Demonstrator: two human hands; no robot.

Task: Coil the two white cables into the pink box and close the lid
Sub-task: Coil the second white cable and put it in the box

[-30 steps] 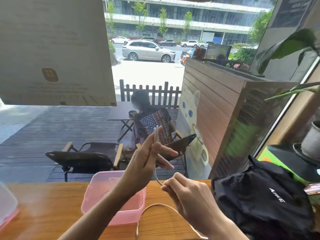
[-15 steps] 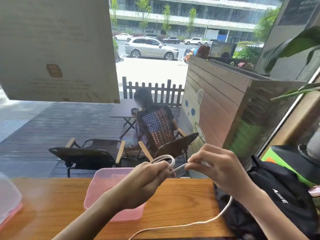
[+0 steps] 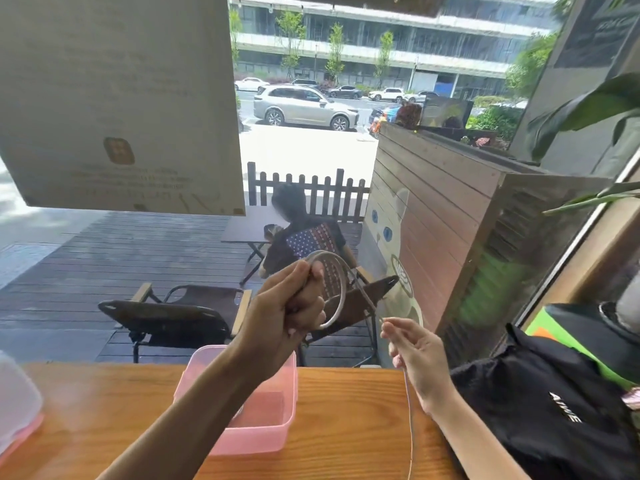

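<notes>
Step in hand: coiling one thin white cable in the air above the table; judged as the first of the two, since the translucent pink plastic box shows no coil inside, though an arm hides part of it.
Left hand: fingers curled tight into a fist round the finished loops, which stand out as a ring to the right of the knuckles.
Right hand: fingers loosely bent, thumb and forefinger pinching the loose run of cable, which drops from there past the near edge of the wooden table.
Box: open, on the table just below the left forearm.
Lid: a clear piece with a pink rim at the far left, likely the lid, well apart from the box.
Next move: judged to call for the right hand to carry the slack up and over the ring, keeping the loops even.
</notes>
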